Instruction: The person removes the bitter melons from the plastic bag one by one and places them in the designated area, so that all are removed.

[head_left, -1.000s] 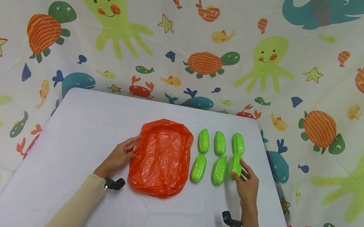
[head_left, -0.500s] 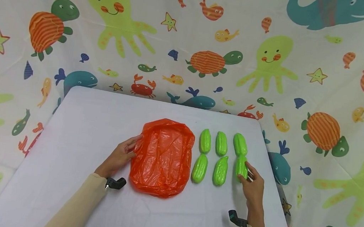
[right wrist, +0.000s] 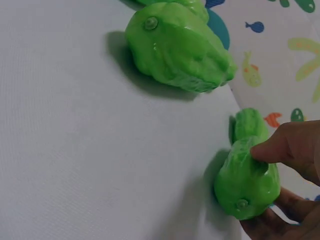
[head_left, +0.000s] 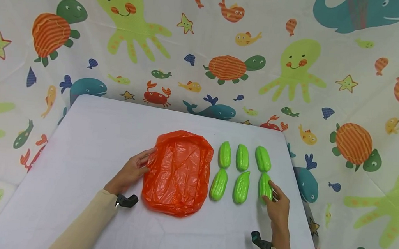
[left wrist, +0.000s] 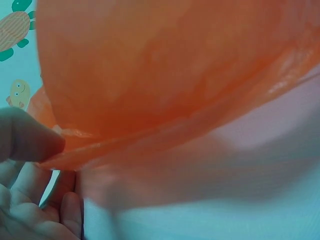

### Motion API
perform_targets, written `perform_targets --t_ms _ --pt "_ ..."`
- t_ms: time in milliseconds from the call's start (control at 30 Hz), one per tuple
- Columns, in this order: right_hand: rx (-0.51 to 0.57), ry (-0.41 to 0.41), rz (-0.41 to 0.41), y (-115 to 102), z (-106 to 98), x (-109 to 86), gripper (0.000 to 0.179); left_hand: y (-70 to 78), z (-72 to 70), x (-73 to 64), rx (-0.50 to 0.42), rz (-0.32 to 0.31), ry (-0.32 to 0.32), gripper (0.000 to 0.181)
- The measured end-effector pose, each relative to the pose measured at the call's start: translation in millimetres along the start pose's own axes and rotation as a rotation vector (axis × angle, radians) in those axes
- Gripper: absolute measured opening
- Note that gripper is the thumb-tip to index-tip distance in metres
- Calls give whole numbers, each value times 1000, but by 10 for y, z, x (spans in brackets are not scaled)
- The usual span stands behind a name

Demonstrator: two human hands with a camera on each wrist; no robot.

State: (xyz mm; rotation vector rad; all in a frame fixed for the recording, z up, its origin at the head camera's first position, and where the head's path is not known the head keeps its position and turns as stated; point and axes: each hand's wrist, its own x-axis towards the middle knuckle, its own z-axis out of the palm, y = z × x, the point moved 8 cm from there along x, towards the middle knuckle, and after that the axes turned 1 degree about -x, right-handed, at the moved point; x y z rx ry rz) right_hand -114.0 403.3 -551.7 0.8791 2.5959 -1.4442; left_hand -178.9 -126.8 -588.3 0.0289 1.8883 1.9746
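A red-orange plastic bag (head_left: pixel 178 173) lies at the middle of the table. My left hand (head_left: pixel 130 172) pinches its left edge; in the left wrist view the thumb (left wrist: pixel 32 135) is above the film and the fingers are below it. To the bag's right lie several glossy, ridged green gourds in two rows. My right hand (head_left: pixel 278 203) grips the front-right gourd (head_left: pixel 265 186), thumb on one side and fingers on the other. In the right wrist view this gourd (right wrist: pixel 247 185) shows a small stem nub and rests on or close to the table; I cannot tell which.
Behind the held gourd lies another gourd (head_left: pixel 263 159). To its left are the front-middle gourd (head_left: pixel 241 187) and the front-left gourd (head_left: pixel 219 184). The white-covered table (head_left: pixel 114 133) ends against a sea-animal curtain (head_left: pixel 206 35) at the back and right.
My right hand has shifted the front-right gourd slightly right, then slightly toward me, so a small gap shows behind it. My left hand stays at the bag's edge.
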Motion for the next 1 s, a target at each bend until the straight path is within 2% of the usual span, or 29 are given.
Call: perform_targets --t_ms 200,433,600,700,767,867,1000 --pt "-6 17 -2 4 -1 -17 67 27 0 -2 -1 11 -6 77" --pt "3 112 -19 -67 -47 -55 67 44 -14 -8 -12 2 -5 76" --pt "-14 193 -88 -221 -51 -106 64 67 -16 -13 -15 26 -1 72" --pt "-46 244 -164 -357 -32 -144 59 83 -22 -14 -6 49 16 65" --pt "-69 266 -219 -457 -2 -175 56 94 -37 -19 3 49 52 60" --pt "-112 271 -293 -607 83 -216 55 125 -81 -37 54 42 147 54" --pt "-171 221 -374 -789 251 -254 59 244 -173 -95 266 71 355 48"
